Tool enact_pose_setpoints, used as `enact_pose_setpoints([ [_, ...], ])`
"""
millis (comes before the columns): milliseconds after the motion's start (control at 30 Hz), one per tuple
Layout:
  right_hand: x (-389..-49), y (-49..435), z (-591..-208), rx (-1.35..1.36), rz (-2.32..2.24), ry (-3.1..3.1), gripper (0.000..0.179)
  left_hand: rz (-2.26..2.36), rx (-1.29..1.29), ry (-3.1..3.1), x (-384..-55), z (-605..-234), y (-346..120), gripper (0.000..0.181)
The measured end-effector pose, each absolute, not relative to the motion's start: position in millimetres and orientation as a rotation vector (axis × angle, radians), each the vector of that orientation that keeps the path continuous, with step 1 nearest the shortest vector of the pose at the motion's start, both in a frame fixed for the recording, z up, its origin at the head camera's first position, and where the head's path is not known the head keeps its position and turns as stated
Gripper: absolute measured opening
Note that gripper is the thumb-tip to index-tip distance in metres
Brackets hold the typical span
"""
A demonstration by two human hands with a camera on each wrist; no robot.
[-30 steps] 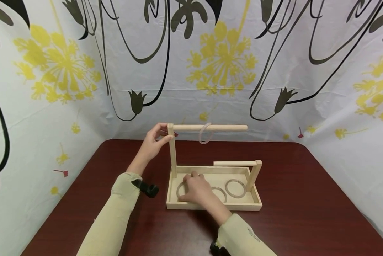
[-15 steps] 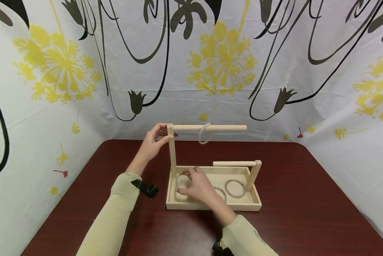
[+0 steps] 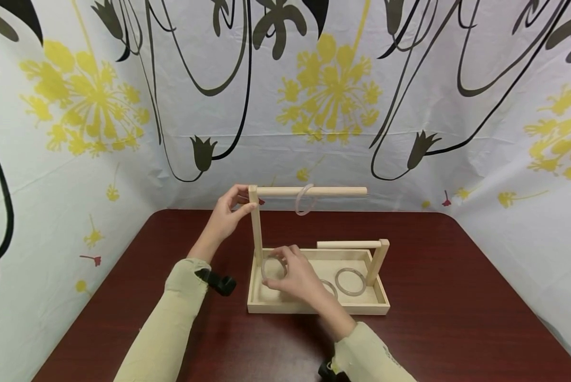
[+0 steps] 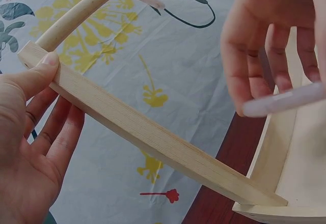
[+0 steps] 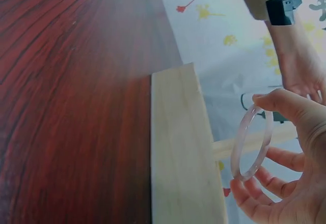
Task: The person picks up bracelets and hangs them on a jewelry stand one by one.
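A wooden bangle stand has a shallow tray (image 3: 323, 309), a tall post (image 3: 257, 231) at its left and a short post (image 3: 377, 263) at its right. My left hand (image 3: 227, 214) grips the tall post near its top, thumb on the near face and fingers behind. My right hand (image 3: 298, 277) pinches a pale translucent bangle (image 5: 236, 155) between thumb and fingertips, over the tray's left part. It is tilted up on edge. Another bangle (image 3: 298, 203) hangs on the upper dowel (image 3: 342, 191). Two more lie in the tray; the right one (image 3: 337, 282) shows whole, the other is partly behind my right wrist.
The lower dowel (image 3: 344, 244) runs left from the short post, over the tray's back edge. The stand sits on a dark red wooden table (image 3: 433, 318). Patterned white cloth (image 3: 285, 116) hangs behind and at both sides.
My right hand has closed on the left bangle in the tray and lifted it slightly, tipping it up on edge. My left hand stays on the tall post.
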State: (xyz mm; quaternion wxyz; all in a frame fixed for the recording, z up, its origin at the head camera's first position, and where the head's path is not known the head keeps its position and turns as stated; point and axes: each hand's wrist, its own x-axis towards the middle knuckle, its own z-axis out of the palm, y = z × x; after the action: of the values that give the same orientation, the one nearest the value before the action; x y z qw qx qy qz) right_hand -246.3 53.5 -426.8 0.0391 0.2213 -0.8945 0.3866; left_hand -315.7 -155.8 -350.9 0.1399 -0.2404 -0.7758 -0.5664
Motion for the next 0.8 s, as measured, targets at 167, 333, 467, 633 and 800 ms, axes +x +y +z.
enact_pose_setpoints([
  [167,-242,54,-419,0.695,1.230,-2.712,0.057,-1.640,-0.698,-2.237,-316,-352,-156,0.035],
  [333,-238,54,-414,0.714,1.261,-2.683,0.057,-1.631,-0.695,-2.244,-316,-352,-156,0.034],
  [467,-234,55,-408,0.730,1.302,-2.658,0.056,-1.621,-0.699,-2.245,-315,-352,-156,0.034],
  [633,-229,55,-398,0.756,1.349,-2.621,0.058,-1.630,-0.692,-2.245,-315,-352,-156,0.034],
  [800,-223,56,-385,0.788,1.394,-2.600,0.059,-1.631,-0.687,-2.248,-316,-352,-157,0.035],
])
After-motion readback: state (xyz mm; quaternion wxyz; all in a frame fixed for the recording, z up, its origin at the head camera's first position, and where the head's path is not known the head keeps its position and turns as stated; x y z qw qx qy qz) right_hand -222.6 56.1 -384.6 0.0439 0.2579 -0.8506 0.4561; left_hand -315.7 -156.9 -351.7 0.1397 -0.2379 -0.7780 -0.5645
